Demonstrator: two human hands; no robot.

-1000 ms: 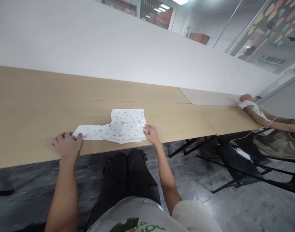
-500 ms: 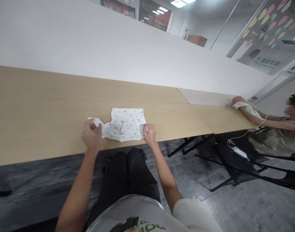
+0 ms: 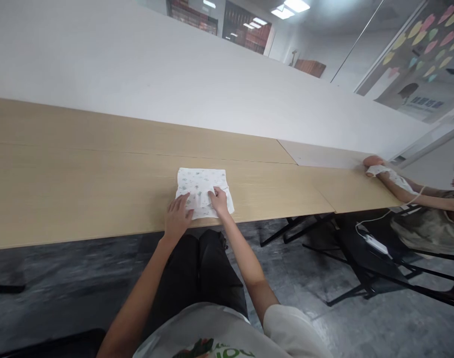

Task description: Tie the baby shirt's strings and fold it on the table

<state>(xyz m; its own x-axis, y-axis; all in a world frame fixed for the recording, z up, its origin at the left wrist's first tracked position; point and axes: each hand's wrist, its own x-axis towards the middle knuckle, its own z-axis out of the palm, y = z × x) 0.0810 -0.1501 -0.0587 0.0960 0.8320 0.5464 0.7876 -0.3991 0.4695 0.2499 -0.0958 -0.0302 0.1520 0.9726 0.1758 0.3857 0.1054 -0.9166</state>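
Note:
A small white garment (image 3: 201, 178) with a tiny scattered print lies folded into a rough rectangle near the table's front edge. My left hand (image 3: 178, 216) rests on its lower left part, fingers spread and lying flat on the fabric. Over the right half of the garment is my right hand (image 3: 218, 200), its thumb and fingers drawn together on the fabric. The lower right corner of the garment sticks out beside my right wrist. My hands hide part of its lower side.
The long wooden table (image 3: 81, 199) runs along a white partition (image 3: 137, 84). At the far right, a person's arms (image 3: 394, 189) reach to a doll (image 3: 374, 161) with white cloth on it. A black folding chair (image 3: 368, 258) stands there, carrying a white power strip (image 3: 378, 246).
My left hand has moved right, and the narrow sleeve-like part it held out now lies folded over the garment. My right hand has shifted left from the garment's edge onto it.

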